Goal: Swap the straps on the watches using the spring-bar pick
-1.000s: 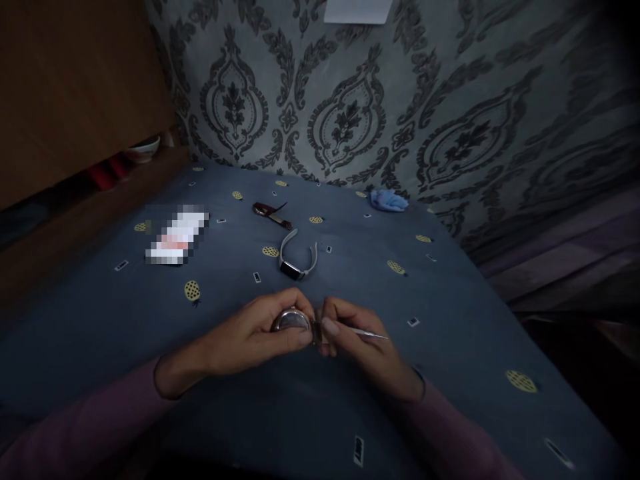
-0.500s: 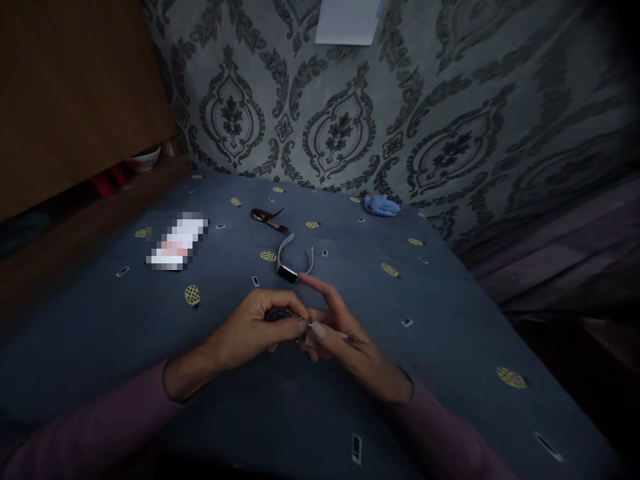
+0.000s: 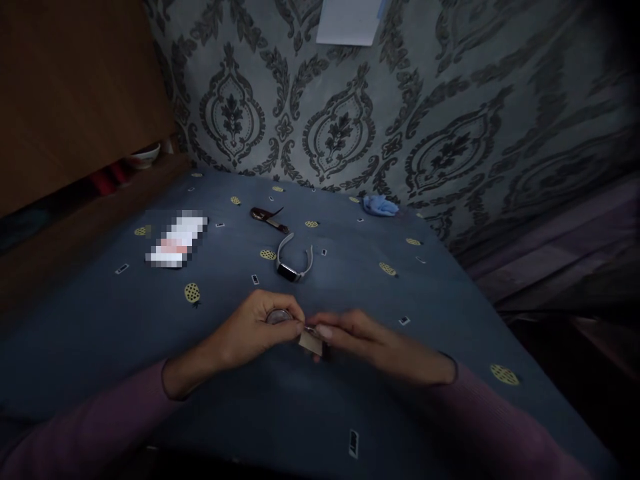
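My left hand (image 3: pixel 260 327) is closed around a round-faced wristwatch (image 3: pixel 279 316), its thumb and index finger pinched at the case's right edge. A beige-lined strap piece (image 3: pixel 311 343) hangs from that edge. My right hand (image 3: pixel 363 337) meets it from the right, thumb and fingers pinched on a thin metal tool (image 3: pixel 311 329); only a bright bit shows, the rest is hidden by the fingers. Just beyond lies a smartwatch (image 3: pixel 287 271) with a pale open band. A brown-strapped watch (image 3: pixel 260 214) rests farther back.
A blurred-out phone-shaped thing (image 3: pixel 179 241) lies at left on the blue patterned tablecloth (image 3: pixel 230 400). A crumpled blue cloth (image 3: pixel 380 205) sits near the wall. A wooden cabinet (image 3: pixel 85 87) borders the left side, with a bowl (image 3: pixel 145 157) on its shelf.
My right hand has turned and drawn to the right, its raised index finger now folded down to the thumb. More of the strap shows. My left hand stays put, the watch face slightly more visible.
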The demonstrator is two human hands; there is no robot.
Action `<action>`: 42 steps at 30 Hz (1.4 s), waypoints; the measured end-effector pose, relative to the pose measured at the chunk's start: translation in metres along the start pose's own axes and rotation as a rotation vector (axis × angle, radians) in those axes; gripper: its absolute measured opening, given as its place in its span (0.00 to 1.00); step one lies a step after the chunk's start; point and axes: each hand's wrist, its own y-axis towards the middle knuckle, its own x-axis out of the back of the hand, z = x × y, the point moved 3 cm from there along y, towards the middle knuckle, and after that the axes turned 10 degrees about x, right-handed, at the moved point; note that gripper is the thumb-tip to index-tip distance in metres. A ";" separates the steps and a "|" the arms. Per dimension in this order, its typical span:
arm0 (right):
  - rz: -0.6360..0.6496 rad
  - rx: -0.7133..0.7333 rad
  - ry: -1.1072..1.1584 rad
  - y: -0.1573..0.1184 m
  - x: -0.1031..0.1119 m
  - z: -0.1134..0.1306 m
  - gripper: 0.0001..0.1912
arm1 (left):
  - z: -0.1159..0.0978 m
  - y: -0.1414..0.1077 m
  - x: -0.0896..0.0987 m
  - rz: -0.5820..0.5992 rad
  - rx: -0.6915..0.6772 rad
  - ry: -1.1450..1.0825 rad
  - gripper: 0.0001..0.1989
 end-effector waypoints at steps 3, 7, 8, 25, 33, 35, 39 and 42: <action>0.014 0.001 -0.185 0.005 -0.005 0.007 0.25 | 0.003 0.000 -0.002 0.002 -0.011 0.020 0.07; -0.032 0.015 -0.158 0.005 -0.013 -0.001 0.23 | 0.003 -0.002 -0.001 -0.015 -0.024 0.067 0.07; -0.040 0.016 -0.113 0.004 -0.016 -0.004 0.23 | 0.003 -0.003 -0.001 -0.018 -0.031 0.081 0.07; -0.135 0.046 -0.058 -0.010 -0.025 0.003 0.23 | 0.000 -0.011 -0.008 -0.027 -0.160 0.112 0.07; -0.157 0.184 -0.410 -0.012 -0.029 -0.004 0.17 | 0.004 -0.010 -0.008 -0.027 -0.080 -0.004 0.07; -0.166 0.174 -0.399 -0.012 -0.029 -0.004 0.17 | 0.003 -0.010 -0.007 -0.033 -0.095 0.011 0.08; -0.175 0.147 -0.237 -0.008 -0.028 0.003 0.20 | -0.001 -0.013 -0.005 -0.016 -0.154 0.061 0.07; -0.181 0.158 -0.130 -0.006 -0.029 0.008 0.22 | -0.005 -0.015 -0.005 -0.010 -0.192 0.050 0.06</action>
